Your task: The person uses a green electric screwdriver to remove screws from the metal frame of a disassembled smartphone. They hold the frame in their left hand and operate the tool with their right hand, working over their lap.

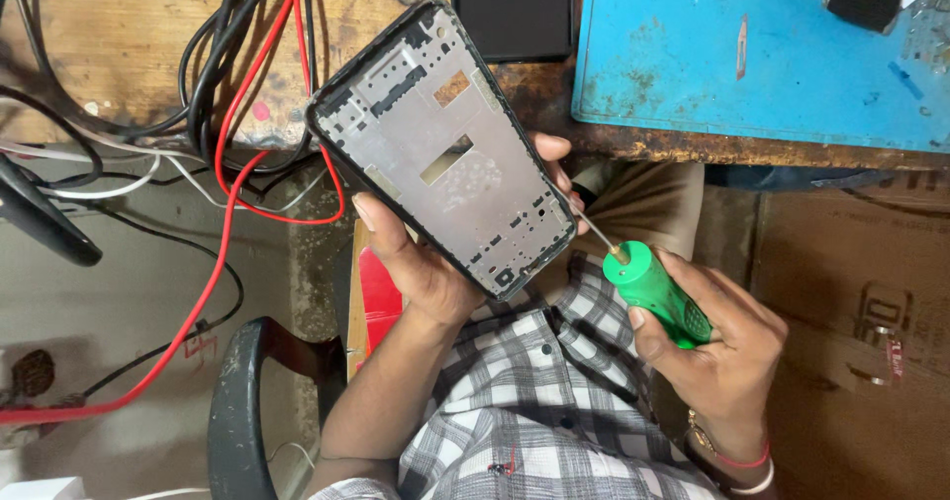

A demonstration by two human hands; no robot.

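Head view: left hand [426, 262] grips a stripped phone frame [442, 150] above the lap; right hand [712, 347] closes around a green screwdriver [655, 292], tip at the frame's edge. Inside looks already emptied; edge work remains.

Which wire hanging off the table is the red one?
The red wire, looping beside the phone frame and trailing down left; the other wires are black or white.

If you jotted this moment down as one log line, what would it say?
left hand: holds phone frame | right hand: grips green screwdriver, tip at frame's edge | blue mat on wooden bench
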